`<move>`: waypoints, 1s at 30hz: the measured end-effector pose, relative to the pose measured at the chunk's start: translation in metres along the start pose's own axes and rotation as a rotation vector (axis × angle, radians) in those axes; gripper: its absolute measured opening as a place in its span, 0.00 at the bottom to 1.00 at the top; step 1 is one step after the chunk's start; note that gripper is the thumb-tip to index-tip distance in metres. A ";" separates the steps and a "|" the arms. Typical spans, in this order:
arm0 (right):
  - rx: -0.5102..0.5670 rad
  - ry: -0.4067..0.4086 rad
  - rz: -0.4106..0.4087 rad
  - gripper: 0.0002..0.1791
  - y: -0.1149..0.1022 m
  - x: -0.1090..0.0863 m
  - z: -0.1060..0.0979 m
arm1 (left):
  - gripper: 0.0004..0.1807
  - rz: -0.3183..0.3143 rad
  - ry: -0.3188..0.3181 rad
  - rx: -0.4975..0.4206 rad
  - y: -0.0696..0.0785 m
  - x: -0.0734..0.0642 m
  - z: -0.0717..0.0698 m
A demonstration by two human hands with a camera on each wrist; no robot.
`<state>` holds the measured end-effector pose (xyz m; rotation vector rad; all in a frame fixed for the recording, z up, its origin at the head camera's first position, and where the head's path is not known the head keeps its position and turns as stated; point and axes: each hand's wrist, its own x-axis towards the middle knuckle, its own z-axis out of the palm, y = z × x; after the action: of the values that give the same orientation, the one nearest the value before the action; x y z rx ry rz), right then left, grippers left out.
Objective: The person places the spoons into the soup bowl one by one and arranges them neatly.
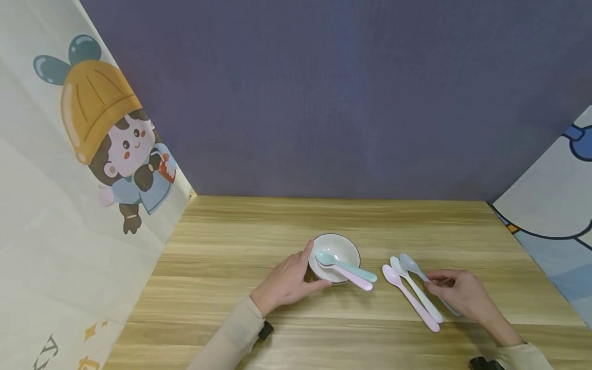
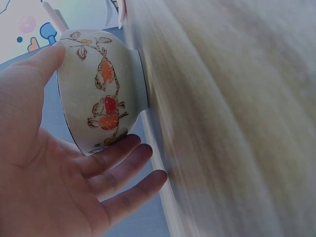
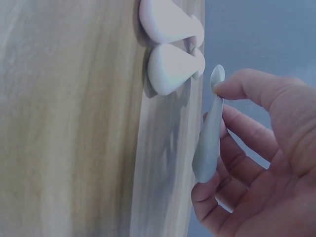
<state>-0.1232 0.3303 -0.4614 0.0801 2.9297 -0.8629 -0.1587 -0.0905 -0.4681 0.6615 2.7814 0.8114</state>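
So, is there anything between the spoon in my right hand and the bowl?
Yes: between the gray spoon in your right hand and the bowl lie the white spoon and a pink spoon. Nearer the bowl, handles of the teal spoon and another pink spoon stick out past its rim.

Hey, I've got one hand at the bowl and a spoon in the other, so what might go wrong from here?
The teal spoon and pink spoon in the bowl have handles jutting past its rim, so a bump might knock them out.

The right hand pinches the pale grey spoon between thumb and fingers; it could slip or twist.

The white spoon lies close beside it and might get nudged.
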 end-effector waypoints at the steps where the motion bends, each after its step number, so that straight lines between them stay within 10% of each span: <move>1: -0.001 0.000 -0.001 0.19 0.000 0.000 0.000 | 0.63 -0.001 0.000 0.000 0.000 0.000 0.000; 30: -0.006 0.008 -0.068 0.18 -0.011 0.000 -0.004 | 0.62 0.009 0.003 -0.013 0.001 0.000 0.000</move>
<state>-0.1239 0.3232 -0.4523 -0.0170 2.9584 -0.8655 -0.1585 -0.0896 -0.4679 0.6718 2.7752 0.8314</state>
